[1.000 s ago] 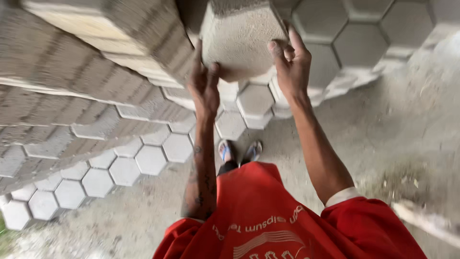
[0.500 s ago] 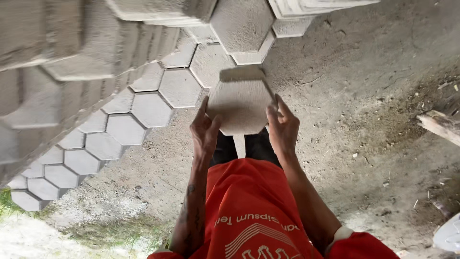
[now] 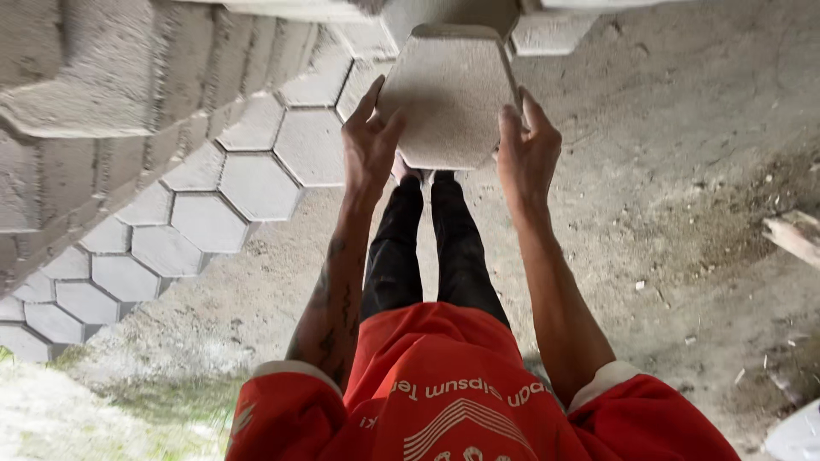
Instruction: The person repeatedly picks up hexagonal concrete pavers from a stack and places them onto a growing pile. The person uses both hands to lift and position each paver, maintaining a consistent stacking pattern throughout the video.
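You have a grey six-sided paving block (image 3: 451, 94) clamped between both hands, one on each side edge. Your left hand (image 3: 369, 141) presses in from the left with the thumb on the top face, and your right hand (image 3: 528, 141) mirrors it on the right. The fingers (image 3: 512, 119) of both hands are curled tight around the block's edges, so its weight is shared evenly and it stays flat. You hold it out in front of your body, above your black-trousered legs (image 3: 427, 248), just beside the laid pavers (image 3: 248, 171). That patch of matching hexagons runs along the left on packed sandy ground (image 3: 666, 171). A stack of the same blocks (image 3: 94, 111) rises close by on the left. A piece of wood (image 3: 794, 237) lies on the dirt well apart at the right.
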